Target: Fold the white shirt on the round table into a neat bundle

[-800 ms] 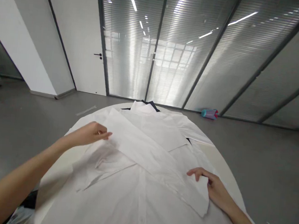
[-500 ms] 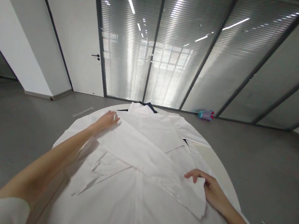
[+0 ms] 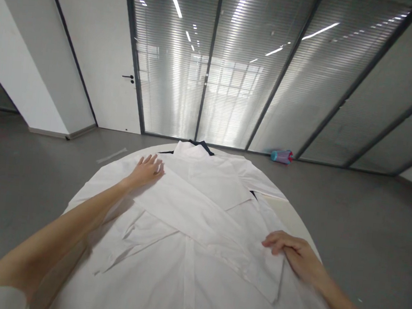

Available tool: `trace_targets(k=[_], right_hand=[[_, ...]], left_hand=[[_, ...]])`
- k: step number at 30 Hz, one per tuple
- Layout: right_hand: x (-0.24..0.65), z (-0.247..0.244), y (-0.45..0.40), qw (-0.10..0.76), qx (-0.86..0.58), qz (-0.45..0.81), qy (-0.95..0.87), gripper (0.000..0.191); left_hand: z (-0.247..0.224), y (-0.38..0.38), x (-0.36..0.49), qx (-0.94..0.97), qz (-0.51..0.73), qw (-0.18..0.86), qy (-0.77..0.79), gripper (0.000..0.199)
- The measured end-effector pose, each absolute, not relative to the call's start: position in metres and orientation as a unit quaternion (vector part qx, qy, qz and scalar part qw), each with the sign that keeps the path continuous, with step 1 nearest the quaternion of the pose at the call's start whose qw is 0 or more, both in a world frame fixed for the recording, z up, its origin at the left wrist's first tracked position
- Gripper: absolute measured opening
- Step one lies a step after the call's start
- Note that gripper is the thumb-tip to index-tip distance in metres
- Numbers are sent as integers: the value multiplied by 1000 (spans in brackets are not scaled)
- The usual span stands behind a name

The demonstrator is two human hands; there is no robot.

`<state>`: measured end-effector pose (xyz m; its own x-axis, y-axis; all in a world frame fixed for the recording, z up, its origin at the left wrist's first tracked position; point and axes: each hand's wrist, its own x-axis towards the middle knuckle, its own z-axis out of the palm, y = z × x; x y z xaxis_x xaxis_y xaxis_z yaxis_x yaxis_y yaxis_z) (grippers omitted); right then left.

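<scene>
A white button-front shirt [image 3: 208, 289] lies spread on a round table, its collar at the far end. One sleeve [image 3: 186, 210] runs slantwise across the body from upper left to lower right. My left hand [image 3: 147, 171] rests flat near the shoulder end of that sleeve, fingers apart. At the other end, my right hand [image 3: 294, 252] has its fingers bent over the edge of the cuff [image 3: 269, 280], gripping it; the grip is partly hidden. The other sleeve [image 3: 126, 243] lies folded at the left, its end showing below the crossing sleeve.
Dark cloth [image 3: 206, 148] shows around the collar, with more white clothing [image 3: 261, 181] at the far right. The pale table edge [image 3: 290, 217] is visible on the right. Beyond stand a glass partition [image 3: 234, 80] and a door [image 3: 106, 93]; a blue-and-red cylindrical object [image 3: 281, 156] lies on the floor.
My left hand has flattened and spread its fingers on the sleeve. My right hand has shifted slightly right at the cuff, and the cuff's raised corner now lies lower.
</scene>
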<state>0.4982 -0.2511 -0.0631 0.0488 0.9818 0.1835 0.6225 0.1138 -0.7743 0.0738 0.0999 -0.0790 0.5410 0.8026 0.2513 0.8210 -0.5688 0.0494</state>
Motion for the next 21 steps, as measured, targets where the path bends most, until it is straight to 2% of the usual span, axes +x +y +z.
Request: trace_targets(k=[4, 6, 8, 14, 21], right_hand=[[473, -23, -226, 340, -665, 188, -638, 35], [439, -8, -202, 309, -643, 172, -680, 34], [398, -2, -174, 276, -598, 149, -738, 41], [302, -41, -111, 133, -561, 126, -808, 83], [311, -77, -144, 101, -587, 79, -799, 87]], left_hand=[[-74, 59, 94, -913, -120, 1, -390, 61], [-77, 42, 106, -924, -105, -21, -366, 66], [-82, 31, 116, -930, -93, -31, -354, 70], [-94, 25, 122, -933, -89, -41, -345, 69], [-95, 31, 118, -931, -91, -55, -349, 72]])
